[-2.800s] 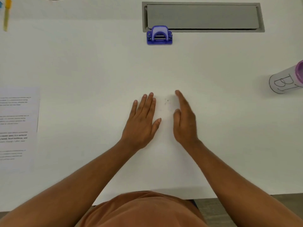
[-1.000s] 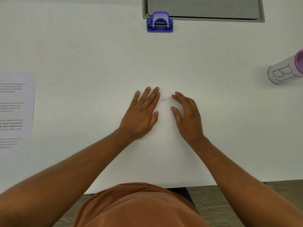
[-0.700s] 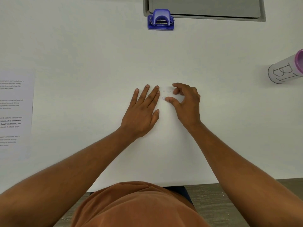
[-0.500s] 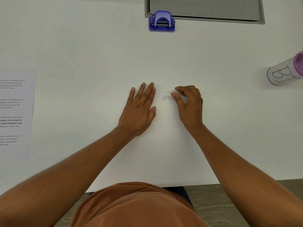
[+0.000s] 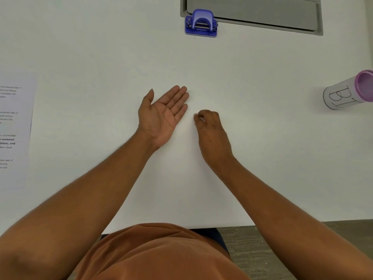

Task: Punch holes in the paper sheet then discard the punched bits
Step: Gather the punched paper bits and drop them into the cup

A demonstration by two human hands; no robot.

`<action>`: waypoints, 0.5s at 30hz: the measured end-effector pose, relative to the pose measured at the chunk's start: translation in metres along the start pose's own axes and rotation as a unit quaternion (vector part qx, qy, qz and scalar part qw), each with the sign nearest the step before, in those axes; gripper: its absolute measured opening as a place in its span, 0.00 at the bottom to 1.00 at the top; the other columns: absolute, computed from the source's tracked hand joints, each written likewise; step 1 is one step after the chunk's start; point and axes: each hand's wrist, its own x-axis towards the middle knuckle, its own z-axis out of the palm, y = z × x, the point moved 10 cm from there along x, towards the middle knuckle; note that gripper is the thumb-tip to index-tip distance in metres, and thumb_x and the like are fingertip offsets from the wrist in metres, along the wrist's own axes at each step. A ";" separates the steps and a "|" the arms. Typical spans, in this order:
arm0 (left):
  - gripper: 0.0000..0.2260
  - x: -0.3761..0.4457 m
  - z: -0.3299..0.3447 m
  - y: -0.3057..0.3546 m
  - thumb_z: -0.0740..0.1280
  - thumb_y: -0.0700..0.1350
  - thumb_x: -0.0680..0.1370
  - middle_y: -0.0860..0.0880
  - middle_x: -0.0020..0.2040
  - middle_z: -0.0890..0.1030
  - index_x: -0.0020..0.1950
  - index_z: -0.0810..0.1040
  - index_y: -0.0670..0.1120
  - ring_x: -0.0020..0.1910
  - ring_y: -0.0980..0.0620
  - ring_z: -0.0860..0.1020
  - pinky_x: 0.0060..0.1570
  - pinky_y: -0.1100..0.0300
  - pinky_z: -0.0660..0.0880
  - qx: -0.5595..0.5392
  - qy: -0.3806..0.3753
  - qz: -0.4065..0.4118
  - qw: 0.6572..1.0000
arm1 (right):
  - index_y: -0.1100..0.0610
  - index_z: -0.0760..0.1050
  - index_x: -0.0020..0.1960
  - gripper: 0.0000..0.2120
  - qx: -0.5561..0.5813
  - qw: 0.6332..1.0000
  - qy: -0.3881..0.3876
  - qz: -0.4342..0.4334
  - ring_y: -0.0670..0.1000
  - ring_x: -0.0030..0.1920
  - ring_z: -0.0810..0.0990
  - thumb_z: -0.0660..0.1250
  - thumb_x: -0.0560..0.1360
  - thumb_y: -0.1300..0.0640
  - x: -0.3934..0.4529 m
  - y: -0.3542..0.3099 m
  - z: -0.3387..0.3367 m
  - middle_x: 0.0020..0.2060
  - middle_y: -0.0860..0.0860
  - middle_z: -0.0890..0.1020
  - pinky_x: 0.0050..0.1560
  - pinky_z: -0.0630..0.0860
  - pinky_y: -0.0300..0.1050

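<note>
My left hand [image 5: 163, 116] lies on the white table [image 5: 262, 158] at the centre, turned palm up with the fingers spread and nothing in it. Just to its right, my right hand [image 5: 212, 132] rests knuckles up, its fingertips pinched together close to the left hand's little finger. The small white punched bits that lay here are hidden in that pinch. The blue hole punch [image 5: 200, 24] stands at the far middle of the table. The printed paper sheet [image 5: 14, 128] lies flat at the left edge.
A white cylinder container [image 5: 343, 96] with a purple rim and black lettering lies on its side at the right edge. A grey recessed hatch [image 5: 252, 13] runs along the far side behind the punch. The table's near edge is by my body.
My left hand has flipped from palm down to palm up. My right hand has curled from flat into a pinch over the bits, which no longer show on the table.
</note>
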 end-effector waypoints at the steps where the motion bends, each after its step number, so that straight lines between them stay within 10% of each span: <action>1: 0.32 0.001 0.000 -0.001 0.50 0.61 0.87 0.39 0.77 0.76 0.81 0.69 0.38 0.78 0.43 0.73 0.82 0.45 0.64 -0.007 -0.014 -0.011 1.000 | 0.69 0.76 0.62 0.15 0.000 1.000 -0.003 0.006 0.63 0.59 0.73 0.56 0.79 0.71 0.001 -0.001 0.000 0.59 0.64 0.76 0.56 0.76 0.61; 15: 0.39 0.008 0.006 -0.006 0.47 0.67 0.86 0.39 0.85 0.62 0.85 0.57 0.38 0.85 0.42 0.59 0.85 0.45 0.53 -0.105 -0.149 -0.095 0.979 | 0.63 0.84 0.53 0.10 -0.019 0.997 0.074 0.023 0.61 0.42 0.83 0.68 0.76 0.70 0.023 -0.003 -0.017 0.41 0.59 0.86 0.45 0.81 0.56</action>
